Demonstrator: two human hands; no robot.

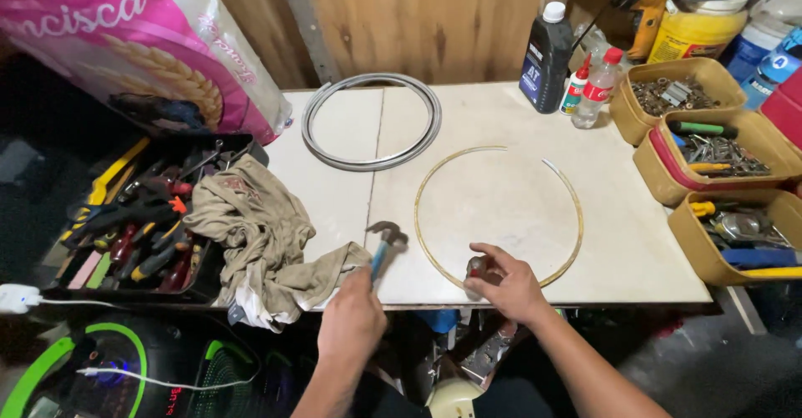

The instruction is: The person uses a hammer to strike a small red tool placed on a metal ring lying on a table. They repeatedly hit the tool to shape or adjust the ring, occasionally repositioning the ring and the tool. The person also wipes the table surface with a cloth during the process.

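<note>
Hammer (384, 238) and hoop fill the lower centre of the head view: the left hand (352, 318) is closed around the hammer's blue handle, its head raised just left of the thin brass-coloured hoop (499, 217) lying flat on the pale tabletop (618, 217). The right hand (505, 284) pinches a small dark piece (476, 266) against the hoop's lower arc. The hoop looks light, springy and easily bent, so it is probably best held close beside the struck spot.

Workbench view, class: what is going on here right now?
A person stands at a white workbench. The left hand grips a blue-handled hammer, its head raised just above the surface. The right hand pinches a small dark piece against the near edge of a thin brass-coloured ring lying flat. A grey hoop and a crumpled rag lie nearby.
</note>
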